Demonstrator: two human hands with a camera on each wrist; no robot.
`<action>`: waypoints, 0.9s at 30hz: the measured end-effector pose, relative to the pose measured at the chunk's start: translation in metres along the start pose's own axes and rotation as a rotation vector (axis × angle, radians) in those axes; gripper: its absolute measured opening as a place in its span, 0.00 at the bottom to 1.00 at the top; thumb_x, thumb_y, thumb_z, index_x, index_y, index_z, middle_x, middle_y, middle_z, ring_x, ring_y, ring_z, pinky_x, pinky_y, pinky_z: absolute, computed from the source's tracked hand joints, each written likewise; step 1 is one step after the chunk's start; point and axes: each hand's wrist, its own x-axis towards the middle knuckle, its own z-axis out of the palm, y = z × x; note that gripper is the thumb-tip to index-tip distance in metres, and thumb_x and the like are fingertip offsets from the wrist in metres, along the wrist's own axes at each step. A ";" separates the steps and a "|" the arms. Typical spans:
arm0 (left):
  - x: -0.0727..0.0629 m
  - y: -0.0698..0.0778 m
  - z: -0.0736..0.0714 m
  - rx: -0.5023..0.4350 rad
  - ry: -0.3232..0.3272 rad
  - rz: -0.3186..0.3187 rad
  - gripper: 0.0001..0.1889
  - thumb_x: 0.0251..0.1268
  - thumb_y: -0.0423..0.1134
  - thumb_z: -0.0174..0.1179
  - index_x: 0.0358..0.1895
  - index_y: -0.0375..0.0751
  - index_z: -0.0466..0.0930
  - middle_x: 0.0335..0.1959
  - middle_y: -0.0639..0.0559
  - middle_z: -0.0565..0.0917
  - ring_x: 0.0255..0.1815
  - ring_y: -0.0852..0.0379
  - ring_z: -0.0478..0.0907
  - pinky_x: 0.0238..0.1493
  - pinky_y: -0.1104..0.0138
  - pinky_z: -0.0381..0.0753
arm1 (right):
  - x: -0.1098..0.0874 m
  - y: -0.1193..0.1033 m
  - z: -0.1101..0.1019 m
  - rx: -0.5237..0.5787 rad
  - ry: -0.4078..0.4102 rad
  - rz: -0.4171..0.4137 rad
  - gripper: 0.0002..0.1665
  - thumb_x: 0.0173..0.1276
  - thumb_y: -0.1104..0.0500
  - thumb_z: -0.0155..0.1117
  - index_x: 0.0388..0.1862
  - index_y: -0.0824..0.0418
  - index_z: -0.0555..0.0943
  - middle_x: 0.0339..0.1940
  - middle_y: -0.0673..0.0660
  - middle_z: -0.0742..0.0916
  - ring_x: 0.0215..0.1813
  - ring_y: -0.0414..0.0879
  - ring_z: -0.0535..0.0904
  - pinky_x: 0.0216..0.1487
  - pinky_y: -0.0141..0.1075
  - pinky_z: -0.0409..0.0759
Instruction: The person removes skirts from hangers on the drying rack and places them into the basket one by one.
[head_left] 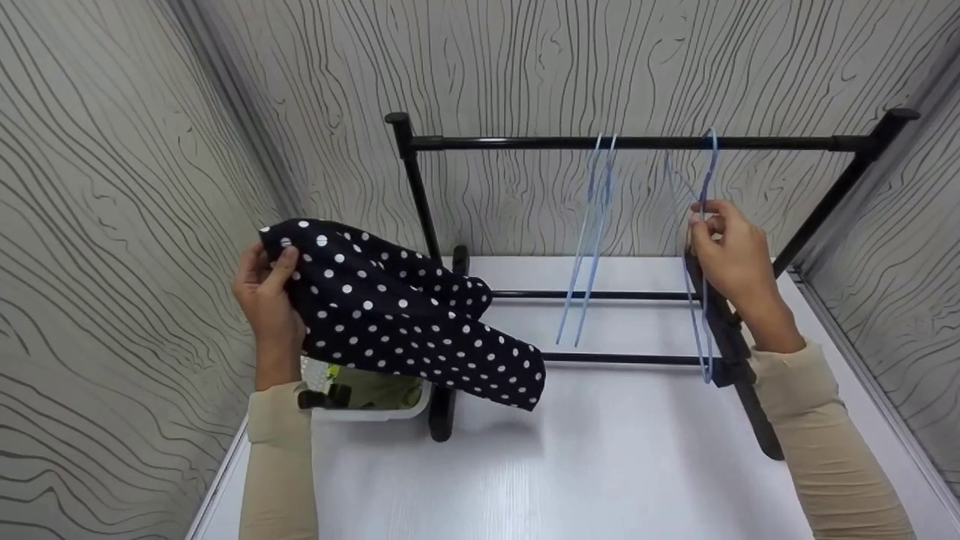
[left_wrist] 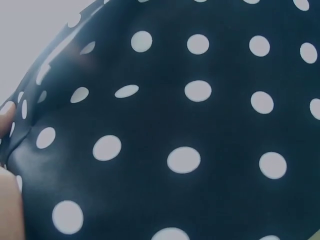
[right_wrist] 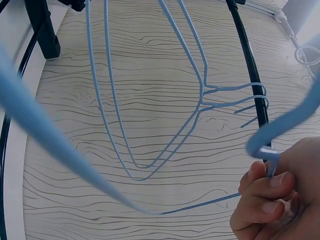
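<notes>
A dark navy garment with white polka dots (head_left: pixel 420 322) hangs from my left hand (head_left: pixel 271 300), pinched at its upper left edge between thumb and fingers. The cloth spreads to the right, and its dotted fabric (left_wrist: pixel 225 130) fills most of the left wrist view. On the right, my right hand (head_left: pixel 731 251) pinches a blue wire hanger (head_left: pixel 708 161) just below its hook, which is over the rack's top bar (head_left: pixel 517 143). Two more blue hangers (head_left: pixel 592 240) hang side by side on that bar, also seen whole-hooked in the right wrist view (right_wrist: pixel 200 95).
The black clothes rack (head_left: pixel 421 202) stands on a white table (head_left: pixel 600 465). Behind the garment at the left sits a white basket (head_left: pixel 409 412) with olive-green cloth (head_left: pixel 375 391) in it. Wood-grain patterned walls (head_left: pixel 517 67) enclose the back and both sides.
</notes>
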 end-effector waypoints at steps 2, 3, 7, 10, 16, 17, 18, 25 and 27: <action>0.002 0.001 -0.004 0.023 0.011 0.001 0.09 0.69 0.28 0.70 0.49 0.36 0.89 0.37 0.50 0.86 0.35 0.56 0.77 0.38 0.71 0.78 | 0.001 0.000 0.000 0.000 0.001 -0.010 0.25 0.87 0.51 0.52 0.70 0.65 0.77 0.40 0.66 0.91 0.25 0.26 0.77 0.26 0.21 0.70; 0.003 0.001 -0.006 0.035 0.019 0.001 0.09 0.69 0.29 0.71 0.50 0.36 0.89 0.38 0.50 0.86 0.36 0.56 0.78 0.38 0.71 0.78 | 0.001 0.000 0.001 0.000 0.001 -0.012 0.25 0.87 0.51 0.52 0.70 0.65 0.77 0.37 0.65 0.91 0.25 0.27 0.77 0.26 0.21 0.70; 0.007 0.003 -0.012 0.061 0.050 0.003 0.10 0.69 0.30 0.71 0.51 0.36 0.88 0.40 0.49 0.85 0.37 0.55 0.77 0.39 0.72 0.78 | 0.003 -0.001 0.001 0.003 -0.014 0.007 0.25 0.87 0.49 0.53 0.72 0.63 0.76 0.26 0.55 0.88 0.23 0.32 0.77 0.23 0.25 0.70; 0.010 0.004 -0.016 0.075 0.075 0.005 0.10 0.69 0.31 0.71 0.51 0.36 0.88 0.41 0.48 0.85 0.36 0.55 0.76 0.38 0.72 0.77 | 0.003 -0.002 0.001 0.002 -0.029 0.033 0.26 0.88 0.48 0.52 0.73 0.62 0.75 0.23 0.51 0.85 0.23 0.34 0.75 0.21 0.29 0.69; 0.016 0.006 -0.022 0.091 0.146 -0.004 0.11 0.69 0.30 0.72 0.51 0.36 0.87 0.42 0.47 0.85 0.40 0.54 0.76 0.40 0.72 0.78 | 0.006 -0.001 0.002 -0.004 -0.043 0.043 0.28 0.88 0.48 0.50 0.75 0.64 0.74 0.24 0.53 0.83 0.23 0.35 0.72 0.22 0.29 0.68; 0.017 0.006 -0.023 0.091 0.159 -0.007 0.11 0.68 0.30 0.72 0.52 0.35 0.87 0.42 0.47 0.84 0.41 0.54 0.77 0.41 0.72 0.78 | 0.006 0.000 0.002 -0.004 -0.043 0.041 0.28 0.88 0.48 0.50 0.75 0.64 0.74 0.24 0.52 0.83 0.23 0.34 0.71 0.23 0.29 0.68; 0.019 0.007 -0.024 0.086 0.175 -0.013 0.12 0.68 0.30 0.72 0.52 0.36 0.87 0.43 0.47 0.85 0.42 0.54 0.77 0.42 0.72 0.79 | 0.007 0.001 0.003 -0.006 -0.043 0.040 0.28 0.88 0.49 0.50 0.75 0.64 0.74 0.23 0.51 0.82 0.22 0.34 0.71 0.22 0.29 0.67; 0.024 0.011 -0.036 0.091 0.208 -0.015 0.14 0.69 0.29 0.71 0.55 0.35 0.87 0.46 0.47 0.84 0.45 0.54 0.77 0.46 0.72 0.80 | 0.008 0.002 0.004 -0.011 -0.053 0.040 0.28 0.88 0.50 0.50 0.76 0.64 0.74 0.22 0.47 0.78 0.20 0.34 0.68 0.21 0.30 0.64; 0.025 0.012 -0.038 0.097 0.212 -0.014 0.13 0.69 0.30 0.71 0.55 0.35 0.87 0.45 0.47 0.84 0.44 0.54 0.77 0.44 0.72 0.79 | 0.008 0.001 0.004 -0.013 -0.056 0.036 0.28 0.87 0.50 0.50 0.76 0.64 0.74 0.22 0.47 0.79 0.20 0.34 0.68 0.21 0.30 0.65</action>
